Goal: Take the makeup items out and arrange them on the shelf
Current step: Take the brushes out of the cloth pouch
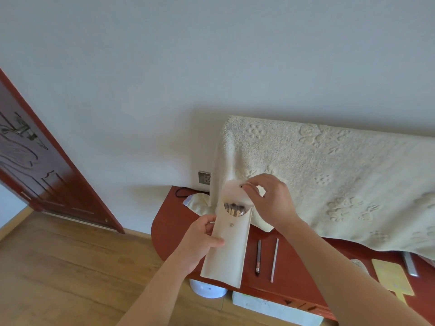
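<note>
Gripping the pouch (pixel 226 250) with my left hand (pixel 200 241), right hand (pixel 270 203) pinching its flap (pixel 231 191), I count two pencils (pixel 258 257) on the shelf (pixel 171 227), brushes (pixel 235 209) still inside.

We note a cream embossed blanket (pixel 329 175) draped over the rear right part of the shelf (pixel 169 222). A grey wall socket (pixel 204 178) is set in the white wall (pixel 211 67) above the shelf's rear left corner. Below the shelf's front edge, a white domed object (pixel 208 289) and a white box (pixel 275 308) stand on the wooden floor (pixel 70 267). A dark red door (pixel 42 165) stands at far left.
</note>
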